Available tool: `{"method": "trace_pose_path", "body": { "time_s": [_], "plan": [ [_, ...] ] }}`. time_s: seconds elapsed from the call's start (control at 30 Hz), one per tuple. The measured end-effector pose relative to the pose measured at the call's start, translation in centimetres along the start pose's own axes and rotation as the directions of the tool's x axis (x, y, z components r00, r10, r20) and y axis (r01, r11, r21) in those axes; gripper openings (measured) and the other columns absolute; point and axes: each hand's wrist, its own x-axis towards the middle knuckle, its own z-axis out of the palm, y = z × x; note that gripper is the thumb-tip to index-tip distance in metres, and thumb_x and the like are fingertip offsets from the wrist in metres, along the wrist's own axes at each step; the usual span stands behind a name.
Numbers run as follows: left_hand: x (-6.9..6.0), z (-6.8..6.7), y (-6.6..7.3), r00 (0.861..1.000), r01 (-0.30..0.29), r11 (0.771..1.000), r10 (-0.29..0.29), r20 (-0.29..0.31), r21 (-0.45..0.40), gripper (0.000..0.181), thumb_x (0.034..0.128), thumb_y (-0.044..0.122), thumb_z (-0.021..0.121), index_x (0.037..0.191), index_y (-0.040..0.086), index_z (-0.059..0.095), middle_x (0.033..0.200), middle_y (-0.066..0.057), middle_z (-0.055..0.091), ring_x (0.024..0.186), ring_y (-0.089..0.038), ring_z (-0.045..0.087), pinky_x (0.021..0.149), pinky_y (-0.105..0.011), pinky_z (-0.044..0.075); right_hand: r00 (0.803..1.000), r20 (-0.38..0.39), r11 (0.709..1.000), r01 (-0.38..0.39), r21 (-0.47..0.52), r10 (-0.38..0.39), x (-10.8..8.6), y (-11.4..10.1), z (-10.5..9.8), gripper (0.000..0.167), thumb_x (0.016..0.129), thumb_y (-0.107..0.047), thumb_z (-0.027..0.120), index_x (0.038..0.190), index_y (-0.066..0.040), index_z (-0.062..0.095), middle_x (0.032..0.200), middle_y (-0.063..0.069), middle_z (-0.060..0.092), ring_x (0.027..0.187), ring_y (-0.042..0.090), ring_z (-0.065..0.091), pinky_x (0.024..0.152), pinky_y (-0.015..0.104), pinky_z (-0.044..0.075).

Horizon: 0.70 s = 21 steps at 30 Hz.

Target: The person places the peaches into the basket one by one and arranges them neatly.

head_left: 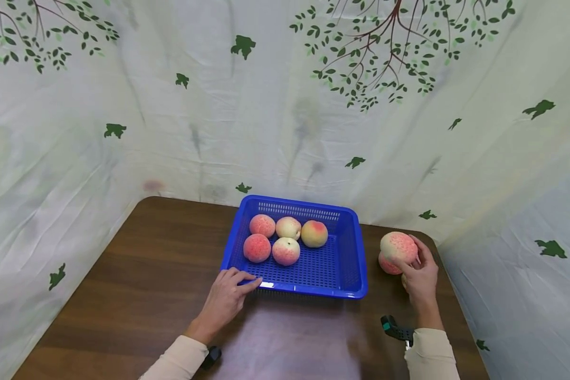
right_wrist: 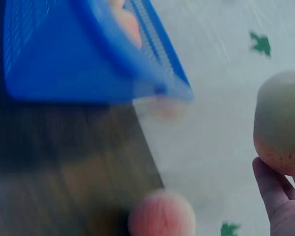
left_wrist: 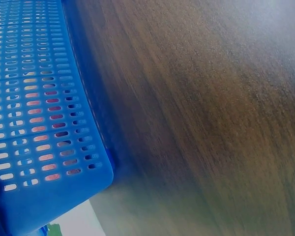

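The left hand (head_left: 225, 298) is resting relaxed fingers on the near rim of the blue basket (head_left: 309, 289). The right hand (head_left: 420, 277) is gripping a peach (head_left: 397, 246) near a second peach (head_left: 387, 265) on the surface (head_left: 147, 274); leftward, the basket is holding five peaches (head_left: 286, 252).

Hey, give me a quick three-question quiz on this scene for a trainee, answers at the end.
1. How many peaches are in the blue basket?
2. True or false: the left hand is holding a peach.
3. Where is the peach held by the right hand?
A) Inside the basket
B) To the right of the basket
C) To the left of the basket

Key:
1. Five.
2. False; its fingers touch the basket's near rim.
3. B.
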Motion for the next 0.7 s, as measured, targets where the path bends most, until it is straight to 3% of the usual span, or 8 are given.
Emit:
{"method": "trace_pose_path", "body": {
  "time_s": [0.2,0.5,0.7],
  "plan": [
    [0.1,-0.1,0.0,1.0,0.0,1.0,0.0,0.007,0.008,0.04,0.0711,-0.009,0.066,0.098,0.017,0.079,0.09,0.002,0.068,0.077,-0.018,0.055,0.069,-0.035,0.043,0.989,0.143,0.999,0.043,-0.013,-0.041,0.5,-0.8,3.4,0.071,0.082,0.002,0.073,0.144,-0.009,0.041,0.134,0.002,0.046,0.116,0.014,0.051,0.086,0.014,0.046],
    [0.1,-0.2,0.1,0.999,0.016,1.0,-0.016,0.029,0.007,0.042,0.07,-0.009,0.067,0.099,0.018,0.079,0.092,0.002,0.068,0.078,-0.018,0.055,0.069,-0.036,0.043,0.954,0.298,0.996,0.06,-0.058,-0.04,1.1,-1.1,7.2,0.072,0.083,-0.002,0.073,0.146,-0.01,0.037,0.143,0.009,0.044,0.126,0.024,0.047,0.1,0.031,0.042],
    [0.1,-0.2,0.1,0.999,0.015,1.0,-0.015,0.029,0.005,0.042,0.0704,-0.01,0.066,0.099,0.018,0.079,0.092,0.002,0.068,0.078,-0.018,0.055,0.069,-0.035,0.042,0.939,0.342,0.998,0.054,-0.04,-0.037,1.4,-0.7,9.2,0.073,0.08,0.001,0.075,0.143,-0.008,0.039,0.139,0.013,0.046,0.124,0.028,0.049,0.092,0.024,0.047]
  ]
}}
